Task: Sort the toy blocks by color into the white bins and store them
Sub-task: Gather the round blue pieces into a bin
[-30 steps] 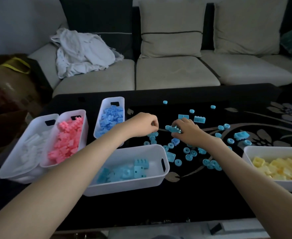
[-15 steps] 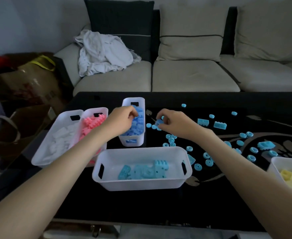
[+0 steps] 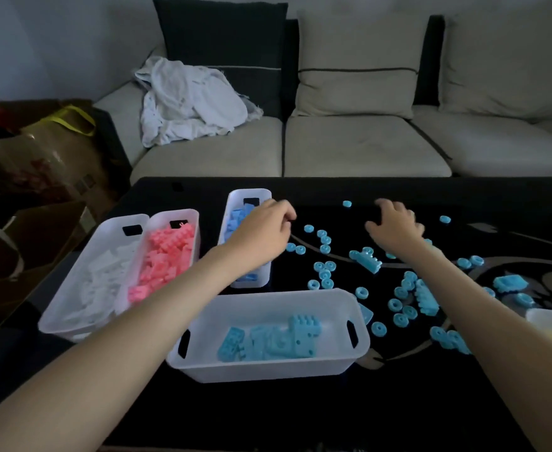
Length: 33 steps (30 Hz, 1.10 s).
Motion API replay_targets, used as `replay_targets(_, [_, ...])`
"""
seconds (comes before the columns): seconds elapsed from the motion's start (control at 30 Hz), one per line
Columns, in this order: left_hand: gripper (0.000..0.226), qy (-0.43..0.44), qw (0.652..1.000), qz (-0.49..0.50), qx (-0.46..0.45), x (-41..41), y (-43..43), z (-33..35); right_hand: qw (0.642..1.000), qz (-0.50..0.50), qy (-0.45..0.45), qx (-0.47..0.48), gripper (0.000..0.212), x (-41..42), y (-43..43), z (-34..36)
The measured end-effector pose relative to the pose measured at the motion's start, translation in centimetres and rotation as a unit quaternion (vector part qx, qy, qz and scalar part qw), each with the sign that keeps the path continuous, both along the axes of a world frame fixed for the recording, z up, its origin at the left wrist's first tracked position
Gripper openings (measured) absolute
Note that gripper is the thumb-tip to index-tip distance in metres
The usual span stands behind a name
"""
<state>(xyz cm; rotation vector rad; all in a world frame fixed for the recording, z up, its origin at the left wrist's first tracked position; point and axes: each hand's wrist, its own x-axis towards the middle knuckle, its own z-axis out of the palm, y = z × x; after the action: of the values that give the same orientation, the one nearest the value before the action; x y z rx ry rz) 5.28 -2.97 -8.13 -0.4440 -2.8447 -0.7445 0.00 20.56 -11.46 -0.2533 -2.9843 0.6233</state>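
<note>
At 6 o'clock, nearest, the front bin (image 3: 261, 370) stands on the black bench (image 3: 268, 412) with a few light-blue blocks (image 3: 269, 342) on its floor. At 4 o'clock the yellow-block bin (image 3: 548, 316) is cut by the frame edge. Between them and on toward 2 o'clock, loose light-blue pieces (image 3: 325, 275) lie scattered, mostly small rings plus a long brick (image 3: 367, 261).

At 9 o'clock the white-block bin (image 3: 69, 301) and the pink-block bin (image 3: 170, 214) sit side by side, touching. Just past the front bin stands the blue-block bin (image 3: 250, 191).

The left hand (image 3: 265, 233) hovers over that bin's right rim with its fingers curled. I cannot tell whether it holds anything. The right hand (image 3: 395, 226), blurred at 1 o'clock, seems to claw down among the loose pieces, and its grip is unclear. The hands are well apart.

At 12 o'clock is a sofa (image 3: 366, 148) with a crumpled white cloth (image 3: 186, 102) on it.
</note>
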Motion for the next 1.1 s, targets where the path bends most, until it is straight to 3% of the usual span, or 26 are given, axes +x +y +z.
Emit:
replay_targets(0.1, [0.028, -0.030, 0.997, -0.055, -0.042, -1.2, 3.6, -0.6, 0.996, -0.066, -0.057, 0.022, 0.062, 0.0, 3.8, -1.1])
replay_targets(0.23, [0.049, -0.140, 0.974, -0.083, -0.159, -2.4, 6.4, -1.7, 0.991, 0.004, -0.121, 0.051, 0.055, 0.2, 5.0, -2.7])
replay_targets(0.33, [0.057, -0.180, 0.959, -0.097, -0.198, -2.9, 7.5, -2.5, 0.986, 0.061, -0.108, 0.109, 0.048, 0.2, 5.0, -3.4])
replay_targets(0.57, [0.052, -0.171, 0.960, -0.119, -0.187, -3.3, 9.1, -3.4, 0.986, 0.139, -0.072, 0.057, 0.033, 1.1, 4.4, -2.7])
replay_targets(0.67, [0.042, -0.130, 0.971, -0.139, -0.143, -3.3, 10.4, -3.3, 0.988, 0.130, -0.071, 0.035, 0.026, 1.8, 4.8, -2.1])
replay_targets(0.77, [0.035, -0.101, 0.968, -0.158, -0.164, -3.5, 11.5, -3.4, 0.991, 0.109, -0.066, 0.029, 0.026, 2.5, 5.4, -1.6])
replay_targets(1.1, [0.029, -0.144, 0.959, -0.141, -0.201, -2.8, 13.4, -2.8, 0.994, 0.087, -0.059, 0.033, 0.029, 4.5, 7.1, -0.2])
